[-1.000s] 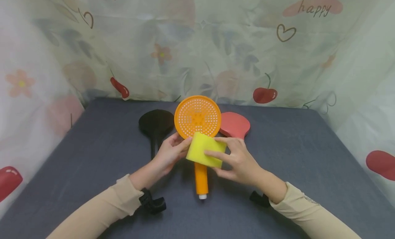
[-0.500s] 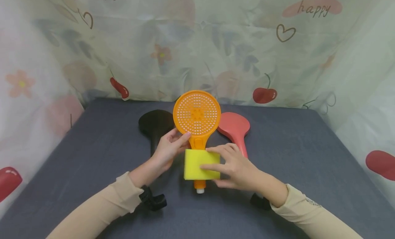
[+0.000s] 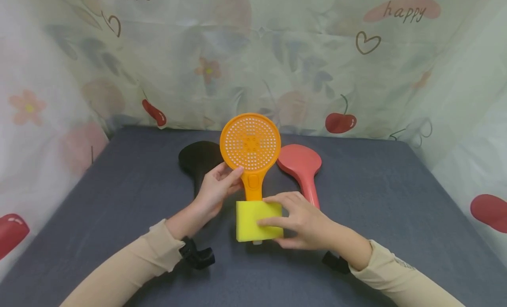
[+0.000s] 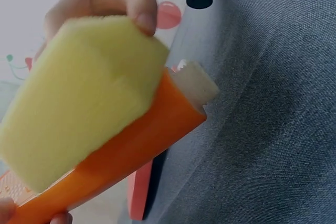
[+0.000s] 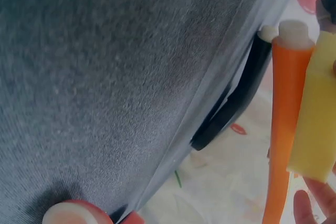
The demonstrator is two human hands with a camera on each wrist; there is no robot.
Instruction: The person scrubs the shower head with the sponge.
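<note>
An orange handheld shower head (image 3: 250,142) stands raised over the table, its perforated face toward the head camera. My left hand (image 3: 215,188) holds it at the left side of the neck, thumb in front. With spread fingers, my right hand (image 3: 309,221) grips a yellow sponge (image 3: 247,221) at its right side. The sponge covers most of the handle in the head view. From the left wrist, the sponge (image 4: 79,87) lies along the orange handle (image 4: 131,140), near its whitish end fitting (image 4: 196,84).
Behind the left hand lies a black shower head (image 3: 200,159), partly covered. A red shower head (image 3: 303,161) lies behind the right hand, the end of its handle hidden. Both are on the dark grey cloth-covered table (image 3: 368,188). A printed curtain (image 3: 261,69) surrounds the back and sides.
The sponge has moved down the handle from the neck to near its lower end and straightened from a tilt. The orange shower head has risen slightly.
</note>
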